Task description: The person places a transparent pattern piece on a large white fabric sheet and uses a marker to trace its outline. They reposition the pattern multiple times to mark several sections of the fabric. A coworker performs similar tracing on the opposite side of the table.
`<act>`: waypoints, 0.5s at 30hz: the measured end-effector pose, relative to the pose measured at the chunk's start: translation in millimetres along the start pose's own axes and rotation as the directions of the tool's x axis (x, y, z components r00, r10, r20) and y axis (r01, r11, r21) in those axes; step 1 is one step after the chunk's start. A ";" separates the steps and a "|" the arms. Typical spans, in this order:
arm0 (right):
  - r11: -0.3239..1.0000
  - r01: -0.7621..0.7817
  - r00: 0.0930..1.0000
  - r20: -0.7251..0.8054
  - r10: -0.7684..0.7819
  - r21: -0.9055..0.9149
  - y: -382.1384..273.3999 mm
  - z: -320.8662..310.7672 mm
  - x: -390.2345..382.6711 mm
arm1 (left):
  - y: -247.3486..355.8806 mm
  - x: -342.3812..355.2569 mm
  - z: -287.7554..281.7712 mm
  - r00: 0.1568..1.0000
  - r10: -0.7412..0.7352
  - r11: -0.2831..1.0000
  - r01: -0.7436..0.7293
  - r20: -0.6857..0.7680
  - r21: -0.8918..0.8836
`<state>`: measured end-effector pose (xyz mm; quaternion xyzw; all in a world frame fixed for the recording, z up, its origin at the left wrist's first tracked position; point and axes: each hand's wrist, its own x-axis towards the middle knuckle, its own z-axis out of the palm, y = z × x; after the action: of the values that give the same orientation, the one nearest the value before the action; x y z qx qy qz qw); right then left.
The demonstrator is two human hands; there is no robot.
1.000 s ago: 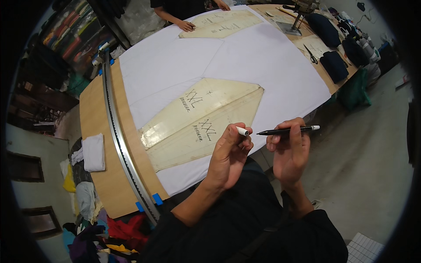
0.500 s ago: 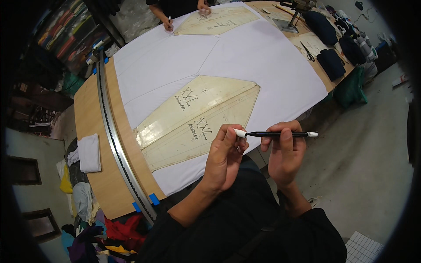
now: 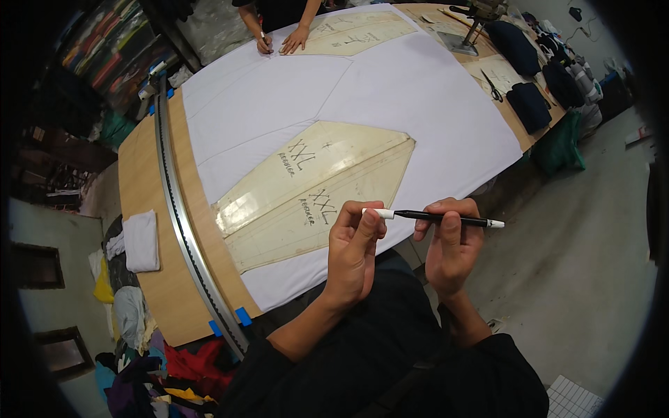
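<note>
My left hand (image 3: 352, 254) pinches a white pen cap (image 3: 378, 213) between thumb and fingertips. Opposite it, my right hand (image 3: 451, 247) grips a slim black pen (image 3: 418, 214) with a white end, held level. The pen's narrow tip meets the cap's mouth; how far inside it sits cannot be told. Both hands are above the near edge of a table spread with white fabric (image 3: 432, 90). Just beyond my left hand, a stiff cream pattern piece (image 3: 279, 177) with black handwriting lies on the fabric.
Across the table a person's hands (image 3: 296, 40) work by another pattern piece (image 3: 362, 35), one holding a pen. A metal rail (image 3: 182, 233) runs along the left side, near a folded white cloth (image 3: 141, 242). Scissors (image 3: 493, 87), dark fabric bundles (image 3: 527, 106) and a machine (image 3: 481, 17) sit at right.
The white cap has turned from slanting to in line with the pen, and the pen now tilts slightly down to the right. The other person's free hand has moved left onto the pattern's edge.
</note>
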<state>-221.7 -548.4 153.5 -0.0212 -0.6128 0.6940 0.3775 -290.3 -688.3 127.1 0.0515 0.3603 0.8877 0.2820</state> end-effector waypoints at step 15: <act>0.998 -0.046 0.999 -0.003 0.046 0.029 4.6 -14.5 -12.3 | -9.5 -2.7 3.2 0.998 -0.014 1.000 0.015 -0.069 0.015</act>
<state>-208.1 -542.8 140.6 -0.0311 -0.6011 0.7114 0.3627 -282.7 -682.2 123.5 0.0205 0.3770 0.8841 0.2753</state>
